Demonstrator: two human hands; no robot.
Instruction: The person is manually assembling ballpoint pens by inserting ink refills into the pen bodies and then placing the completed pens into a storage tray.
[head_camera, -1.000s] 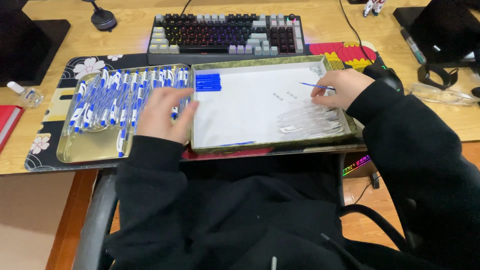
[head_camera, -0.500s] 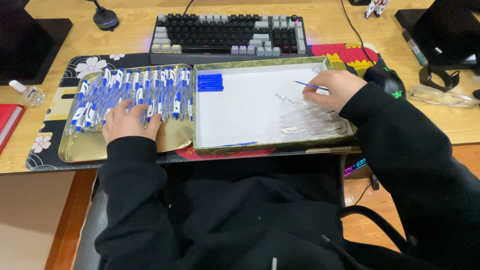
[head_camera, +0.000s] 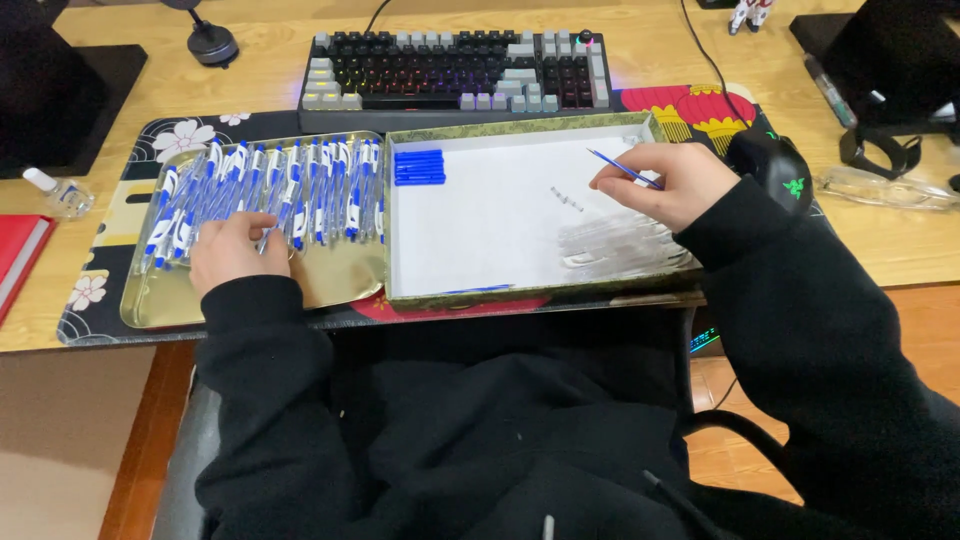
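Note:
A gold metal tray (head_camera: 340, 280) on the left holds a row of several blue-and-white pens (head_camera: 300, 185). My left hand (head_camera: 230, 250) rests on the lower ends of these pens, fingers curled around one of them. To the right stands a shallow box (head_camera: 520, 125) with a white floor, and a small stack of blue refills (head_camera: 420, 166) lies in its top left corner. My right hand (head_camera: 665, 185) hovers over the box's right part and pinches a thin blue refill (head_camera: 615, 165) that points up and left. Small springs (head_camera: 566, 198) lie on the white floor near that hand.
A keyboard (head_camera: 455, 65) lies behind the tray and box on a dark patterned desk mat (head_camera: 105, 250). A black mouse (head_camera: 775, 165) sits right of the box. A small bottle (head_camera: 55, 190) and a red book (head_camera: 20, 255) are at the left edge.
My left hand has slid left and down along the pen row, from the tray's right side to its lower left part. My right hand has stayed with the refill over the box.

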